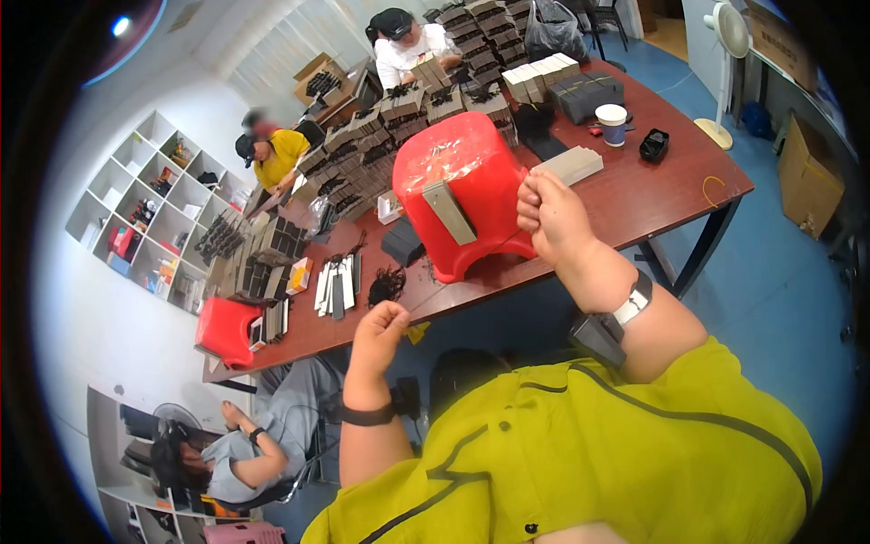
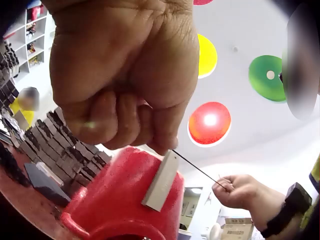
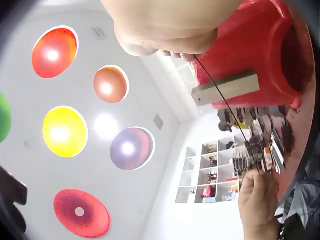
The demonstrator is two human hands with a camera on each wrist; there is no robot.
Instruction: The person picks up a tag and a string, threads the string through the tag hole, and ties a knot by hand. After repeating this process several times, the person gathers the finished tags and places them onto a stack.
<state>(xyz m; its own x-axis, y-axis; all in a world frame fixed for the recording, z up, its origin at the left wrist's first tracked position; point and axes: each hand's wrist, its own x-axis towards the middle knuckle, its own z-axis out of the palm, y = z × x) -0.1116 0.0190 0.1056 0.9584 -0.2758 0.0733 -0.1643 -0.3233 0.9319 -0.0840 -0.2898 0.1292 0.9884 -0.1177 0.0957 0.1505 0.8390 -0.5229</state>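
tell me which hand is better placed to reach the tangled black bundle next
Probably the left hand: in the head view it is just below the tangled black bundle, while the right hand is farther off, beside the large red plastic stool. Both hold a thin black cord.

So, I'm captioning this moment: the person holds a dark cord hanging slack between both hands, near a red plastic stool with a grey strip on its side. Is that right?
Not quite: the dark cord isn't slack. The left wrist view shows it stretched straight between the left hand and the right hand, near the red plastic stool with the grey strip on its side.
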